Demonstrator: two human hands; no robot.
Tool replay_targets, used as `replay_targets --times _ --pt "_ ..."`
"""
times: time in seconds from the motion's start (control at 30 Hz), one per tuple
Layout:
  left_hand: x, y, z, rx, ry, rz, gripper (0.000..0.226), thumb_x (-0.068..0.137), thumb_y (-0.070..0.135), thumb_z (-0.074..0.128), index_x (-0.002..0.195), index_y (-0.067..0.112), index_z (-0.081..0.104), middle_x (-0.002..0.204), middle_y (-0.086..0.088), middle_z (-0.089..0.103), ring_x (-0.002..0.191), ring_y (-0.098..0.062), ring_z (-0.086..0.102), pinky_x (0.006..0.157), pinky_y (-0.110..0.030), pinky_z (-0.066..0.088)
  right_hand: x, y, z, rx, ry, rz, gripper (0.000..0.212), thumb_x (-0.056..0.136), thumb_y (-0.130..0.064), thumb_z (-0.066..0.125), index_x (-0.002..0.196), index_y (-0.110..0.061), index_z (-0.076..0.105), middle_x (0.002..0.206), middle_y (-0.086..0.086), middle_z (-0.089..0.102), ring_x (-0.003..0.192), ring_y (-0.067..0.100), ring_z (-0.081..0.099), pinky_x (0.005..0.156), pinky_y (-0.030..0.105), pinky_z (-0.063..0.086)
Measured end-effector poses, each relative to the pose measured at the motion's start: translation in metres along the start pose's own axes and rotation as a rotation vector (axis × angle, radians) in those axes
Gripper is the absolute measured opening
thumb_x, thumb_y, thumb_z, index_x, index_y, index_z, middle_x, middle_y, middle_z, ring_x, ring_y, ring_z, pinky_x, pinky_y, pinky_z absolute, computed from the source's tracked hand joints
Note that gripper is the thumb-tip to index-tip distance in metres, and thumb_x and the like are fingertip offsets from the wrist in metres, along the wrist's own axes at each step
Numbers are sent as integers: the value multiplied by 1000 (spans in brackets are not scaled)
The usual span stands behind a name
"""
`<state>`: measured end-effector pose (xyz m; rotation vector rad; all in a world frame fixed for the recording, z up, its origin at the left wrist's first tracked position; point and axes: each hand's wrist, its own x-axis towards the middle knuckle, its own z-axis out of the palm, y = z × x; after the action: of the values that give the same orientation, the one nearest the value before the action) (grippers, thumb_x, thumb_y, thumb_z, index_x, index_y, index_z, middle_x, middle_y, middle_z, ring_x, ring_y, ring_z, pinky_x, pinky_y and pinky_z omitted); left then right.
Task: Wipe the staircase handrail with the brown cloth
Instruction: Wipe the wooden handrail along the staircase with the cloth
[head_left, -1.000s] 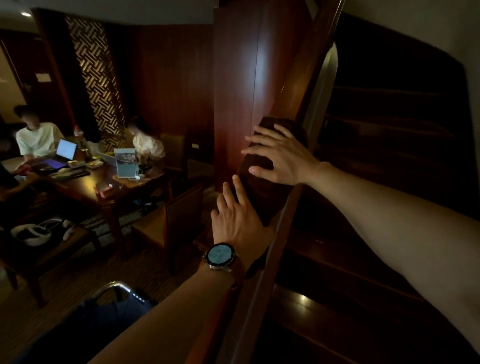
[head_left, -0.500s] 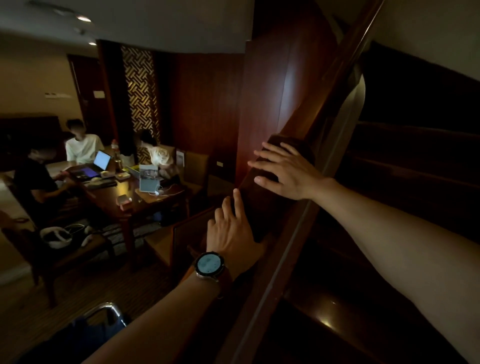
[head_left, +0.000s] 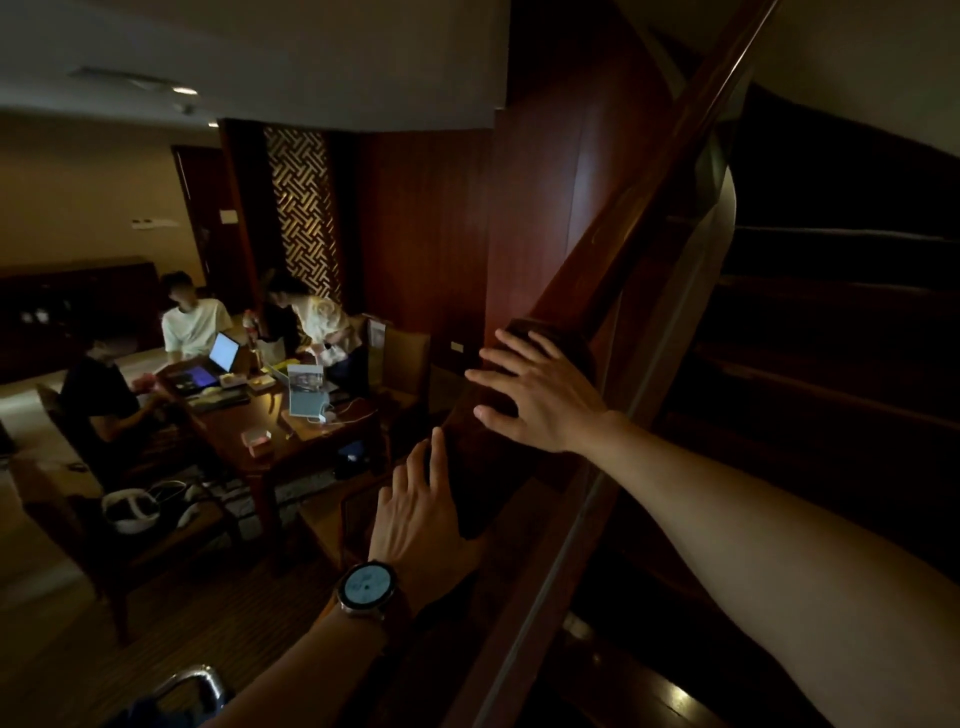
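The left hand (head_left: 415, 525), wearing a watch (head_left: 365, 586), lies flat with open fingers on the brown cloth (head_left: 483, 467) draped over the handrail (head_left: 613, 270). Farther up, the right hand (head_left: 540, 395) spreads open, probably pressing the cloth's upper end. With nothing gripped, the cloth could slide off.

Dim wood-panelled lounge beside a staircase (head_left: 810, 364), people at a table (head_left: 291, 441) with laptops (head_left: 224, 352)

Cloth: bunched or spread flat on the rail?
Spread. The cloth drapes along the rail, with the right hand flat on its upper end and the left hand against its lower side.
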<state>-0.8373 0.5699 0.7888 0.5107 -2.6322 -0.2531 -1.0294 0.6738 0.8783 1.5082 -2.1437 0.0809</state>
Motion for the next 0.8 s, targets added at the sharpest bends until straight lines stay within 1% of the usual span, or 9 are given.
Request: replay_targets --times 0.1,0.23,0.27,0.33,0.43,0.57,0.7,0.8 --pt "34 21 -2 -20 4 0 126 66 78 50 157 18 -14 161 -9 15 144 -30 28 110 -43 34 13 37 -3 -9 26 9 64 96 -70 24 147 -38 45 160 -5 36 154 16 11 125 47 8" --pt "83 46 -1 -46 43 -6 129 57 84 36 157 18 -12 159 -9 19 143 -29 29 109 -44 36 35 86 -7 -31 74 -3 60 96 -68 27 142 -38 51 156 -8 43 153 15 18 124 47 11" --pt "95 52 -1 -44 55 -2 128 58 84 37 157 18 -11 158 -9 20 141 -29 30 108 -44 37 40 99 -8 -37 88 -11 59 96 -67 28 141 -38 52 155 -8 45 152 14 20 124 47 12" --pt "121 67 0 -45 74 13 125 65 80 47 157 18 -12 158 -10 21 140 -29 32 108 -44 38 50 129 -14 -60 121 -24 57 96 -65 30 140 -38 54 152 -9 48 151 14 23 123 47 13" --pt "166 94 -3 -42 89 15 123 72 72 58 156 17 -13 159 -12 19 141 -30 30 110 -45 36 66 175 -26 -66 119 -21 58 96 -65 29 139 -37 55 151 -10 49 151 13 24 123 47 14" --pt "222 130 -12 -42 72 20 123 72 70 59 156 16 -14 159 -14 18 141 -31 30 109 -45 36 87 233 -40 -90 108 2 57 96 -66 28 139 -38 55 151 -9 49 151 13 24 123 47 14" --pt "270 158 -23 -49 59 33 122 71 73 53 156 14 -13 157 -15 21 139 -31 33 109 -44 38 107 283 -54 -69 112 33 55 96 -65 31 138 -39 55 151 -9 48 151 13 23 123 46 12" --pt "305 179 -26 -52 61 25 123 72 73 55 156 15 -13 157 -14 22 139 -31 33 108 -43 38 123 320 -60 -61 114 49 54 96 -65 33 137 -40 55 152 -11 48 151 12 22 123 44 10"
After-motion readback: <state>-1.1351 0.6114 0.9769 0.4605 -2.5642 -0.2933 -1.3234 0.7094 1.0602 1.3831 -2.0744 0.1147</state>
